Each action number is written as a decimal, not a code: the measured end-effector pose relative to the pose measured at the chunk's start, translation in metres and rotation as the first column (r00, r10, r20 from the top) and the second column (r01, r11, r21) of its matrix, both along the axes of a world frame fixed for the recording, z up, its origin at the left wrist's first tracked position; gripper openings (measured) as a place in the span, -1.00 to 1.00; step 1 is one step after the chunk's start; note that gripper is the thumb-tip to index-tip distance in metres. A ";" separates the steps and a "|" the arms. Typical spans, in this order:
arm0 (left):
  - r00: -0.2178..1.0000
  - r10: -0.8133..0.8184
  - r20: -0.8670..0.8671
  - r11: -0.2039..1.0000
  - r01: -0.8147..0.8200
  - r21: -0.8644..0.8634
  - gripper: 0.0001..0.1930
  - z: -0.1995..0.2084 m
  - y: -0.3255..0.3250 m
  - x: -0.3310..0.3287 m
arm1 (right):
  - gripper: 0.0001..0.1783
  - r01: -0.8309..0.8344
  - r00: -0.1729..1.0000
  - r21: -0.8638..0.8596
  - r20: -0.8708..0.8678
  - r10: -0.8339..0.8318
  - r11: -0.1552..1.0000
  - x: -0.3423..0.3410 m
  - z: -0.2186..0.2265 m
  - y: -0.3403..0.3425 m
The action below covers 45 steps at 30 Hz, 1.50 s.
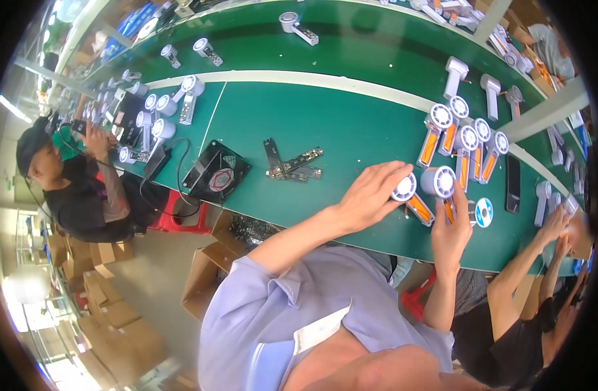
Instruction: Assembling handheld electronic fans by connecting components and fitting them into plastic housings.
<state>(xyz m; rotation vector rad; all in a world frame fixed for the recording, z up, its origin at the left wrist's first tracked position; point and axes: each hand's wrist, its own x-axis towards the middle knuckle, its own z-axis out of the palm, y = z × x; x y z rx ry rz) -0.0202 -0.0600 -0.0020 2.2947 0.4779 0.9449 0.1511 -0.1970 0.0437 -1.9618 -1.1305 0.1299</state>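
Observation:
My left hand (375,197) is closed around the round head of a pale handheld fan (404,187), whose handle shell is open and shows an orange part inside. Close beside it, my right hand (452,229) grips a second handheld fan (437,182) by its handle, with the head tilted up above the fingers. Orange shows in that handle too, though the fingers hide much of it. Beyond my hands lies a cluster of similar open-handled fans (467,139). A blue-and-white spool (484,212) stands right of my right hand.
Loose circuit boards (293,163) lie mid-table, with a square black cooling fan (217,172) to their left. At the right is a black oblong object (512,184). More fans (163,104) sit by a co-worker (77,176) on the left; another person's hands (556,225) work at right.

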 end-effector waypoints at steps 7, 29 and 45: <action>1.000 0.010 0.028 0.961 -0.002 -0.278 -0.14 -0.022 -0.001 -0.010 | -0.44 -0.234 0.967 0.080 -0.086 0.240 0.969 -0.016 0.022 0.096; 0.865 0.502 0.011 0.715 -0.407 -0.568 -0.79 0.011 0.049 -0.122 | -0.41 -0.502 0.864 0.012 0.054 0.501 0.865 0.002 -0.051 0.208; 0.957 0.284 0.053 0.452 -0.084 -0.888 -0.71 0.018 0.010 -0.112 | -0.22 -0.421 0.858 -0.143 0.258 0.445 0.896 -0.020 -0.003 0.044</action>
